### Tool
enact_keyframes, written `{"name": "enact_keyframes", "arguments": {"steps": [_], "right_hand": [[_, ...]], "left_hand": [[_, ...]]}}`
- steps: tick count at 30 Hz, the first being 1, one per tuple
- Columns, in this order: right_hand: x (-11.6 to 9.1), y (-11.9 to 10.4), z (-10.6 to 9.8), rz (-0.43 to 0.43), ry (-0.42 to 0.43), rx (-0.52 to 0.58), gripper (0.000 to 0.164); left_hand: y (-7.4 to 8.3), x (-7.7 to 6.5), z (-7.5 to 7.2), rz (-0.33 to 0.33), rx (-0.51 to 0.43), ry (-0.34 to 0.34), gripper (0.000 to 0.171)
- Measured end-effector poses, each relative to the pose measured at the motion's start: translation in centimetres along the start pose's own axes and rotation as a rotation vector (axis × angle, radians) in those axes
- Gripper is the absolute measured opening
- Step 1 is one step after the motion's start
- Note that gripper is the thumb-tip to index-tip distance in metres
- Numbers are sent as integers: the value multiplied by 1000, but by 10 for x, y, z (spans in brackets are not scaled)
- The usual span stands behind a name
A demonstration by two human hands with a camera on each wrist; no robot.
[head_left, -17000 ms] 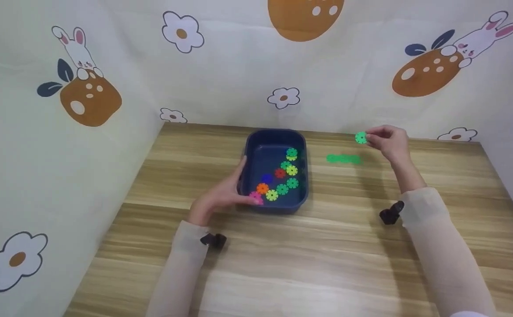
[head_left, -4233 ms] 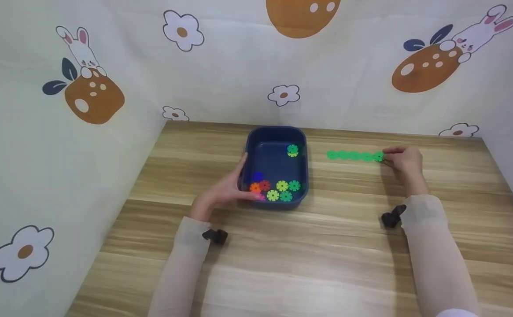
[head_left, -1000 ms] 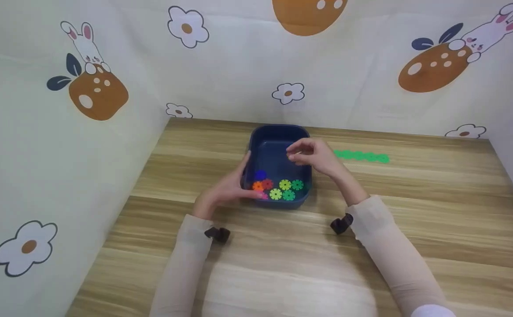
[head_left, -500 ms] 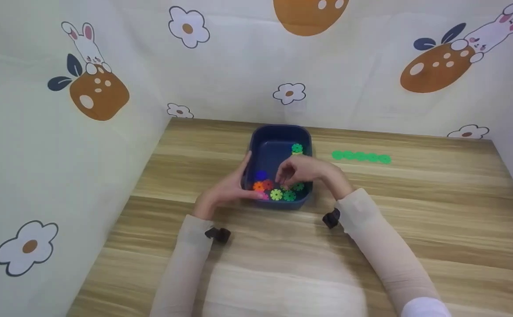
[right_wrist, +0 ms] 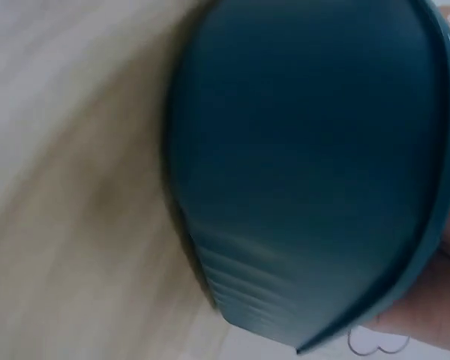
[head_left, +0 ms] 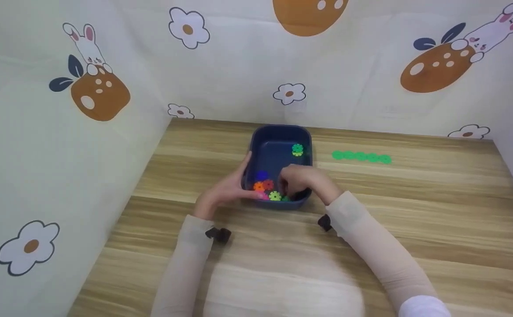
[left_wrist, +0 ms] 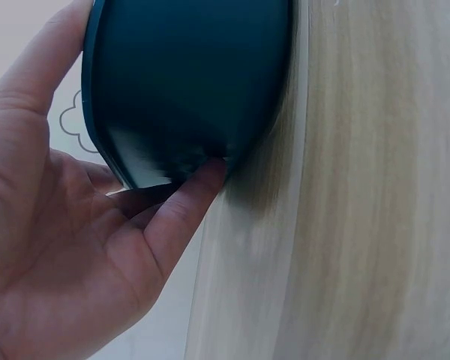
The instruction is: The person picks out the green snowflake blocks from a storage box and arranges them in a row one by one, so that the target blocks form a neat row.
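A dark blue box (head_left: pixel 268 155) stands on the table, holding several notched plastic discs. My left hand (head_left: pixel 225 190) grips its near left corner, thumb over the rim; the left wrist view shows fingers against the outer wall. Inside the near right part my right hand (head_left: pixel 301 179) reaches down, its fingertips hidden. Beside these fingers lie a yellow disc (head_left: pixel 274 196), a red disc (head_left: pixel 268 184) and an orange disc (head_left: pixel 259 187). A blue disc (head_left: pixel 261 175) is behind them, and a pink disc (head_left: pixel 263 195) under the left thumb. Right of the box lies a row of joined green discs (head_left: pixel 361 156).
A green disc (head_left: pixel 297 148) overlaps a yellow one at the box's far right. The wood-grain table (head_left: pixel 256 264) meets a printed cloth backdrop (head_left: pixel 238 79) behind and at both sides. A small black camera is strapped to each wrist.
The green row grew from its shorter length to five-odd joined discs' span earlier. Since then my right hand has moved left into the box and down among the near discs. My left hand stays put.
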State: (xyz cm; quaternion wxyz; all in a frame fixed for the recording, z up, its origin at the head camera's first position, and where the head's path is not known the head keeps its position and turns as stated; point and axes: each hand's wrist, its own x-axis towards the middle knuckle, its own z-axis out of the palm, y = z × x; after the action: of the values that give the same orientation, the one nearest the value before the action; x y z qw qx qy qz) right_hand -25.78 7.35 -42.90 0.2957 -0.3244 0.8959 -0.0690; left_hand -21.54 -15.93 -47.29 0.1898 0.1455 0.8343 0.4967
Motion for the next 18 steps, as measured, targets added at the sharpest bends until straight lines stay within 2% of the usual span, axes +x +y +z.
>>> {"name": "enact_keyframes", "arguments": {"steps": [3,8,18], "right_hand": [[2,-2,6,-36,-5,14,11],[4,-3,15,-91,41,76,7],[17,5,27,-212,172,288,5]], "left_hand": [[0,0,-1,2,-12,-4,123],[0,-2,-2,-5,-26,-7,124],[0,1,-2,33,5,-18,124]]}}
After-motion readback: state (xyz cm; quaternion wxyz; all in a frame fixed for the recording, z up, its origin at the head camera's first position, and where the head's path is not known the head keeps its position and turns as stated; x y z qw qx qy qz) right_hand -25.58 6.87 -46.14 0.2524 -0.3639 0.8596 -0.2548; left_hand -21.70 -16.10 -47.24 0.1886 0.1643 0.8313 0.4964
